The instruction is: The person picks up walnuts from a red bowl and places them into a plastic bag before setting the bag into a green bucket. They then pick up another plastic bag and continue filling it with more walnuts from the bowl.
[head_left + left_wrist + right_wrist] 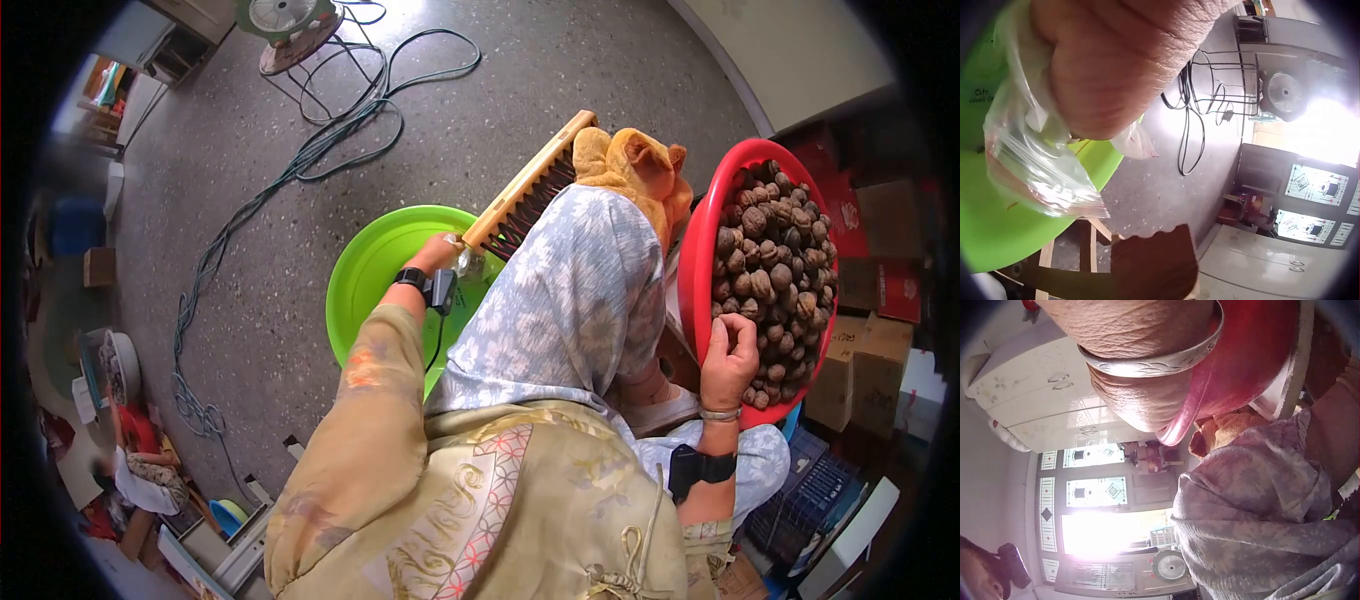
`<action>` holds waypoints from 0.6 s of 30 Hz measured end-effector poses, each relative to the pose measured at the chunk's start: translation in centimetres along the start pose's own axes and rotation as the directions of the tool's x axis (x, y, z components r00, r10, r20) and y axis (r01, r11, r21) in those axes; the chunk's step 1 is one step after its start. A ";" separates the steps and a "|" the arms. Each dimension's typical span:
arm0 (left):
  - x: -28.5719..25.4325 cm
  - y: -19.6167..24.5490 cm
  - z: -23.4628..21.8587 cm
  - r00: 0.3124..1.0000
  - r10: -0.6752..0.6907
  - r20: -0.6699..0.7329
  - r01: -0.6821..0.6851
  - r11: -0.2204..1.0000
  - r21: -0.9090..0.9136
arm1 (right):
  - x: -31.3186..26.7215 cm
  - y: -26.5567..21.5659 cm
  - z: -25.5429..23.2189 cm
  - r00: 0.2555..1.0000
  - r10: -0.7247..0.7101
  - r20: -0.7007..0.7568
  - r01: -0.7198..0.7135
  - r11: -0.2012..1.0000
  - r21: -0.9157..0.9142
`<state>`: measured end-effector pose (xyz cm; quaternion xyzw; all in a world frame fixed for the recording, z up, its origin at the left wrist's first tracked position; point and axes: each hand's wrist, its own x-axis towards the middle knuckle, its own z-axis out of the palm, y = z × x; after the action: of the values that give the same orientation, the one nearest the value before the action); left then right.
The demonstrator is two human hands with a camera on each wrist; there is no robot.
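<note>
My left hand (438, 254) grips a clear plastic bag (1041, 162) over the green basin (365, 255). In the left wrist view the bag's crinkled end hangs below the hand, whose fingertips are hidden. On the right, a red basin (699, 270) is heaped with brown walnuts (765, 250). My right hand (730, 358) is at its near rim, over the walnuts, with fingers loosely curled and no walnut showing between thumb and fingers. The right wrist view shows the back of the wrist with a bracelet (1154, 362), but not the fingertips.
Between the basins stands a wooden frame (530, 180) with dark zigzag edging, beside an orange-brown plush thing (640, 165). A long cable (300, 165) winds over the speckled floor toward a fan (285, 20). Cardboard boxes (850, 370) are stacked at the right.
</note>
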<state>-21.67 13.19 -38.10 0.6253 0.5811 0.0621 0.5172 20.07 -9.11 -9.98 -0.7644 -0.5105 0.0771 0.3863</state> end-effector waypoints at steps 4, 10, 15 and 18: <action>-0.9 -8.7 -1.1 0.993 -0.114 0.002 0.108 0.949 0.297 | 0.0 -0.4 -0.2 1.000 0.002 0.006 -0.002 1.000 -0.017; -19.1 -8.8 -4.4 0.835 -0.427 -0.346 0.549 0.688 0.476 | 0.0 -0.7 0.0 1.000 -0.020 -0.013 0.020 1.000 -0.002; -27.6 -14.5 -3.3 0.494 -0.502 -0.710 0.764 0.641 0.078 | 0.0 -0.1 0.1 0.999 -0.046 -0.020 0.046 0.999 -0.018; -28.7 -19.0 -0.4 0.384 -0.793 -0.474 0.825 0.525 -0.210 | 0.1 -0.6 0.0 0.998 -0.067 -0.022 0.066 0.997 -0.046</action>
<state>-43.70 -13.29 -36.54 0.2362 0.9273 -0.0504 0.2860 19.68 -8.93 -9.56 -0.7564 -0.5325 0.0436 0.3773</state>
